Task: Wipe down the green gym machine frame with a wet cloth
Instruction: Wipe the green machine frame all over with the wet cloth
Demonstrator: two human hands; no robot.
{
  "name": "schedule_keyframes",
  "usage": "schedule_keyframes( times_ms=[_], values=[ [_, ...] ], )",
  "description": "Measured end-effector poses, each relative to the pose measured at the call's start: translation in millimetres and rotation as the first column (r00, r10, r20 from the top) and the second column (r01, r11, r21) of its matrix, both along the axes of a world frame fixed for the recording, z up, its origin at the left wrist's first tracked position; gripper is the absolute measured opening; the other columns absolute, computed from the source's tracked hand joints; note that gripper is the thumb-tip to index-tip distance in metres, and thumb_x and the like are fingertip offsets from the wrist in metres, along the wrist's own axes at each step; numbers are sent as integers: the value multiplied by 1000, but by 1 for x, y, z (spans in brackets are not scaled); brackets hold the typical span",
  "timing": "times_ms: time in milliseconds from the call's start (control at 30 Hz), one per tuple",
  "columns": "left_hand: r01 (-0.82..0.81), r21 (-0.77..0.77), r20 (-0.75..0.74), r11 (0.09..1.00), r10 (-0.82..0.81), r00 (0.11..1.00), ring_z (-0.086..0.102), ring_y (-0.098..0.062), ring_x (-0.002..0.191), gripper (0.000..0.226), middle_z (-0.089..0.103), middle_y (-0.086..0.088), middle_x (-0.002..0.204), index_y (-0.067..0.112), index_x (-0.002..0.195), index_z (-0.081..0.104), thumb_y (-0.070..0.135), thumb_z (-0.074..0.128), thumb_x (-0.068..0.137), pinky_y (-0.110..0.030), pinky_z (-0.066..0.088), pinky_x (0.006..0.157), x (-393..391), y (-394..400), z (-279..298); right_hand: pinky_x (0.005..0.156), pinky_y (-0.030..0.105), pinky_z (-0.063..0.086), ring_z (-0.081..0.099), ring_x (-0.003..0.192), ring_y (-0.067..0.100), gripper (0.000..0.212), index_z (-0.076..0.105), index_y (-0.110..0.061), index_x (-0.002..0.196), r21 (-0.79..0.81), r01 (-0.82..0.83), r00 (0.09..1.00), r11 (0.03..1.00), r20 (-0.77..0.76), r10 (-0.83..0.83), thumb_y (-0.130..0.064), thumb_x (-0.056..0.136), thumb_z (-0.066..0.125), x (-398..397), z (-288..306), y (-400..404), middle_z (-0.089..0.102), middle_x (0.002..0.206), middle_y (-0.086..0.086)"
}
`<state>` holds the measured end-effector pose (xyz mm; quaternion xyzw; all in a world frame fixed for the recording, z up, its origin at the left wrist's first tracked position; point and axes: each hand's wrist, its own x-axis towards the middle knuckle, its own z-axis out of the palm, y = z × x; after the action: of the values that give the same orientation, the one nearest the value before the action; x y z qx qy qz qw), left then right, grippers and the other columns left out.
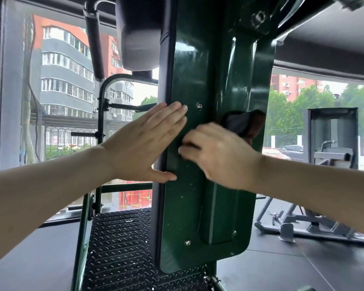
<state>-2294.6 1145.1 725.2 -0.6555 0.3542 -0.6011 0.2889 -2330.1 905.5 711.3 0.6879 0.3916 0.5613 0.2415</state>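
Note:
A glossy dark green frame plate (208, 70) of the gym machine stands upright in the middle of the head view. My left hand (143, 141) lies flat with straight fingers against the plate's left edge and the black pad behind it. My right hand (219, 154) grips a dark cloth (242, 122) and holds it against the plate's right side at mid height. Most of the cloth is hidden by my fingers.
A black headrest pad (139, 32) hangs above left. Below the plate lies a black checker-plate footplate (122, 248) with green side rails (82, 238). Grey machines (332, 143) stand at right on the dark floor. Large windows are behind.

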Motion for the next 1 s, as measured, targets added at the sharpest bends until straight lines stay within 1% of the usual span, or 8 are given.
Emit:
schedule_keyframes(
  times_ms=[67,200,300,433,567,700,833,1000],
  values=[
    [8,0,-17,1000,-8,1000,6,-39,159,117,9,-28,169,-7,159,22,86,37,90,-51,9,130,-1,-1,0,83,50,55,63,87,36,28,76,-4,108,148,-18,999,989,37,13,4,81,71,1,2,0,67,100,14],
    [-8,-4,-16,1000,8,1000,2,-38,159,119,4,-27,170,-5,161,17,88,37,88,-50,8,130,4,-2,-3,90,45,54,64,86,32,20,74,-4,104,-173,-21,1000,985,-9,20,2,93,58,4,-16,1,69,99,11],
    [15,-21,-27,1000,-16,999,2,-37,160,121,5,-27,170,-5,161,16,88,40,87,-51,10,130,5,-3,-5,83,46,56,63,86,32,26,76,-5,108,56,-92,996,994,-12,93,3,84,72,6,-6,1,70,101,11],
    [10,-26,-62,1000,-12,998,0,-37,160,127,3,-27,170,-6,161,15,91,41,84,-52,10,130,5,-4,-7,87,47,54,63,86,33,36,74,-4,104,-165,-79,995,983,-79,67,-2,105,38,2,-24,8,68,98,11],
    [27,-34,-81,999,-30,996,-1,-36,160,130,2,-26,170,-6,161,15,93,42,82,-49,6,130,4,-2,-6,80,48,53,61,85,33,26,75,-5,109,186,-87,996,979,-1,89,3,84,69,4,-4,2,68,100,12],
    [19,-33,-74,999,-21,997,-1,-37,160,130,1,-27,170,-6,161,13,92,42,82,-50,7,130,5,-2,-8,83,47,53,62,85,33,21,73,-6,106,-79,-28,1000,997,-14,27,-2,91,59,1,-21,7,68,97,11],
    [58,-52,-88,997,-62,994,2,-37,160,129,5,-27,170,-6,161,15,89,49,82,-51,12,129,6,-4,-9,76,48,51,60,80,34,23,70,-2,106,179,-43,997,983,64,32,2,85,62,-1,-1,2,65,93,13],
    [41,-59,-99,997,-47,994,-1,-34,160,129,1,-24,171,-6,162,12,89,47,83,-50,10,130,6,-4,-11,84,47,54,63,84,33,39,71,-3,107,-213,34,997,977,76,-19,-1,100,33,-3,-14,0,67,97,13]
  ],
)
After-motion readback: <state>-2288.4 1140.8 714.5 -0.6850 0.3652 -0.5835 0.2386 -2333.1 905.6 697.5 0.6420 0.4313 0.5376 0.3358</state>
